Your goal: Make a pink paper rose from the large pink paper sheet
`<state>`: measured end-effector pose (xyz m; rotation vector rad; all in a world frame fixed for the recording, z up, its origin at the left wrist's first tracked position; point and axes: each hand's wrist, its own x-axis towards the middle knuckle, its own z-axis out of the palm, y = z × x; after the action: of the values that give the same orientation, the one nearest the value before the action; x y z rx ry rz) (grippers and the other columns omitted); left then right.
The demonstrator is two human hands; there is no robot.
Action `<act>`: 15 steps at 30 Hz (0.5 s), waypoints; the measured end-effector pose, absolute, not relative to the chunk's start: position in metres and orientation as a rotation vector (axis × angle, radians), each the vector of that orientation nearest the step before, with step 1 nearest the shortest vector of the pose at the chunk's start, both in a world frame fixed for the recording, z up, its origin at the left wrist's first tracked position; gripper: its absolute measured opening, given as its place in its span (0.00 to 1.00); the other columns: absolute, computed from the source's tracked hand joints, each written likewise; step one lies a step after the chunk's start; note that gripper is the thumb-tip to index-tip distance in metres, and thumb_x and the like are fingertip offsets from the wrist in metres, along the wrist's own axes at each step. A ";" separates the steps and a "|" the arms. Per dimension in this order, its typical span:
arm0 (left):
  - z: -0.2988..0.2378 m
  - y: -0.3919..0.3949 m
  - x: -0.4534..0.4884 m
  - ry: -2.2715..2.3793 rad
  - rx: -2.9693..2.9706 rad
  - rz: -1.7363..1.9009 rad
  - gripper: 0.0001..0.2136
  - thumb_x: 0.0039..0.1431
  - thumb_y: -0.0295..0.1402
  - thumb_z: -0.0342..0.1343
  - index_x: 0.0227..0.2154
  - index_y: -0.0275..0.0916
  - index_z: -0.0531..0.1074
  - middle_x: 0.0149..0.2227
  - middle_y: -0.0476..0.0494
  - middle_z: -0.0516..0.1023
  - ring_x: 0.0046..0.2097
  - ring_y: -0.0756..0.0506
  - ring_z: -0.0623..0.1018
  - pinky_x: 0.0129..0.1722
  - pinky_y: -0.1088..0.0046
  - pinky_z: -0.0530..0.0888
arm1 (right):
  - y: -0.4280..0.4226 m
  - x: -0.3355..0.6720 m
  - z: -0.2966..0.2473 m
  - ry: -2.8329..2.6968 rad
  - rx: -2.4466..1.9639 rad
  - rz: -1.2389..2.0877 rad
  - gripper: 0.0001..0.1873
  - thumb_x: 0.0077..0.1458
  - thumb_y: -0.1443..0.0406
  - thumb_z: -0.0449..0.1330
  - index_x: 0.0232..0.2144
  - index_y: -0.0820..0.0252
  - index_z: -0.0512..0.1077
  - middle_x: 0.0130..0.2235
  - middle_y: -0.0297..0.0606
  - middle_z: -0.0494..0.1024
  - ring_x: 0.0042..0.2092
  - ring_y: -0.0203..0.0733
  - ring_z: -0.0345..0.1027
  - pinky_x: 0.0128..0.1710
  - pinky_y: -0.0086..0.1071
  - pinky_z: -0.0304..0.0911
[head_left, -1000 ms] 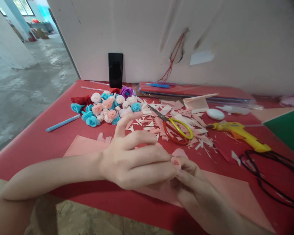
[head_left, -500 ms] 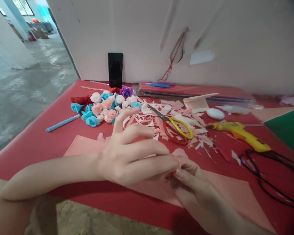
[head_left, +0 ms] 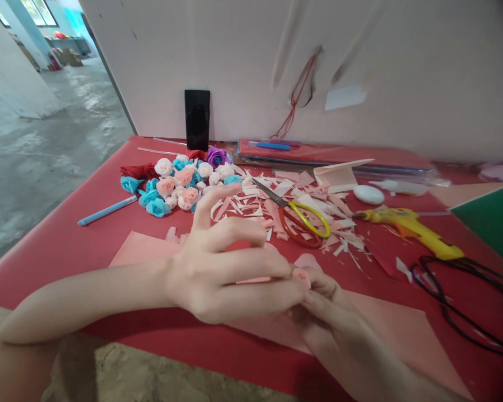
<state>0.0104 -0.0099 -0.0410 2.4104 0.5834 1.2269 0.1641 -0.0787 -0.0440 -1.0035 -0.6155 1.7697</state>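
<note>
A small pink paper flower [head_left: 302, 277], rolled into a spiral, shows between my two hands. My right hand [head_left: 333, 310] pinches it with thumb and fingers from the right side. My left hand [head_left: 230, 268] reaches across from the left, its fingertips against the flower while the index finger points up and away. A pale pink paper piece [head_left: 308, 261] sticks out just behind the right fingers. Below both hands lies a pink paper sheet [head_left: 396, 324] on the red table. The lower part of the flower is hidden by my fingers.
A pile of paper flowers [head_left: 184, 181] sits at the back left, with a blue pen [head_left: 108, 210] beside it. Scissors [head_left: 295, 215] rest on paper scraps [head_left: 251, 195]. A yellow glue gun [head_left: 411, 226] with black cord [head_left: 440, 301] lies right. A phone [head_left: 197, 120] leans on the wall.
The left fingers have shifted slightly, and the rolled centre of the pink flower now shows at the fingertips. The right hand has stayed almost in place.
</note>
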 end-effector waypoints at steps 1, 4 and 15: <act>-0.038 -0.009 0.010 0.505 2.501 1.332 0.02 0.52 0.37 0.55 0.26 0.52 0.70 0.19 0.57 0.67 0.35 0.51 0.71 0.47 0.70 0.68 | -0.079 0.164 -0.044 -0.617 -1.001 1.767 0.07 0.34 0.60 0.70 0.19 0.49 0.76 0.26 0.29 0.73 0.28 0.32 0.65 0.31 0.25 0.65; -0.025 -0.007 0.006 0.315 2.765 1.635 0.06 0.54 0.32 0.53 0.22 0.47 0.68 0.20 0.58 0.69 0.31 0.53 0.70 0.45 0.72 0.68 | -0.079 0.165 -0.043 -0.623 -1.001 1.750 0.06 0.34 0.60 0.70 0.20 0.47 0.76 0.26 0.29 0.73 0.28 0.33 0.66 0.31 0.26 0.65; -0.014 -0.011 0.003 0.465 2.904 1.569 0.02 0.52 0.35 0.56 0.27 0.45 0.70 0.23 0.58 0.74 0.33 0.52 0.70 0.57 0.66 0.57 | -0.077 0.165 -0.046 -0.734 -0.926 1.723 0.03 0.38 0.60 0.68 0.21 0.47 0.77 0.24 0.31 0.72 0.28 0.35 0.64 0.31 0.28 0.65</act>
<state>0.0026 -0.0114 -0.0138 2.9043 0.4650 1.5689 0.1649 -0.0775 -0.0465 -0.9255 -0.7345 1.7226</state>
